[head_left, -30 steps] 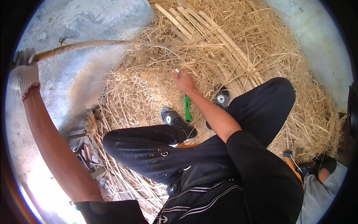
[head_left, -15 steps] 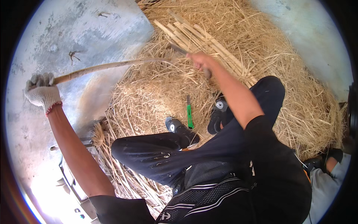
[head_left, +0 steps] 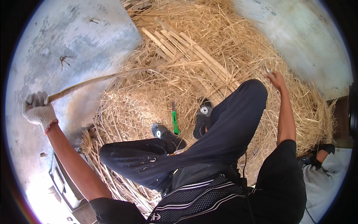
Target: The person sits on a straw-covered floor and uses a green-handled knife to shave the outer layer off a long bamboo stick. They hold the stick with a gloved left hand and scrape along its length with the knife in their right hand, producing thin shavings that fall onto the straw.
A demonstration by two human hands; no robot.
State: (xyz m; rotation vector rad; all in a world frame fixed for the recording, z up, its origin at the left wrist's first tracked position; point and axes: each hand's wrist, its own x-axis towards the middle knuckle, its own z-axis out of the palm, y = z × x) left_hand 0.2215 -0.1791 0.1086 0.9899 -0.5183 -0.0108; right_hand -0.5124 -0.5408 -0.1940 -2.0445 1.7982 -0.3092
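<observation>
One held strip [head_left: 100, 78], two slippers [head_left: 159, 132]

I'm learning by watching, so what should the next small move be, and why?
Probably bring the right hand leftward to the long strip. The gloved left hand grips one end of it, and its other end reaches over the straw, while the right hand, holding a mostly hidden tool, is well away from it.

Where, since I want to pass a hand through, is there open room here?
Over the straw between right knee and right forearm, and at the pale surface bordered by straw and the left hand's curved strip. Crowded: between the feet, where the green-handled knife lies, and along the bundled strips.
</observation>
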